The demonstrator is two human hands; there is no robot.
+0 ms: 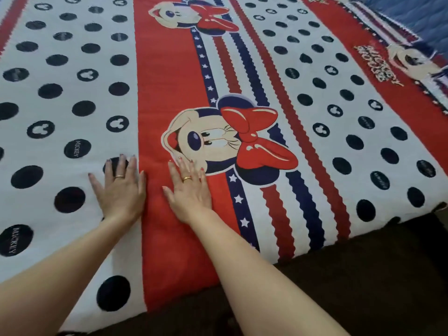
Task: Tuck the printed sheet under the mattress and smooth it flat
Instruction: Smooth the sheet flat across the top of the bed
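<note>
Sheet (303, 112) spread wide across the bed, red bands, navy dots on white, cartoon mouse print in the middle, and it looks flat under both palms. Left hand (120, 190) lies on the dotted white panel, fingers straight and fanned, gripping nothing, a ring on one finger. Right hand (189, 192) presses just beside it on the red band, fingers straight too, fingertips touching the mouse print. Near edge of the sheet meets a dark base (363, 287); whether it's tucked there, hard to say. Blue fabric (421, 18) shows at the far right corner.
</note>
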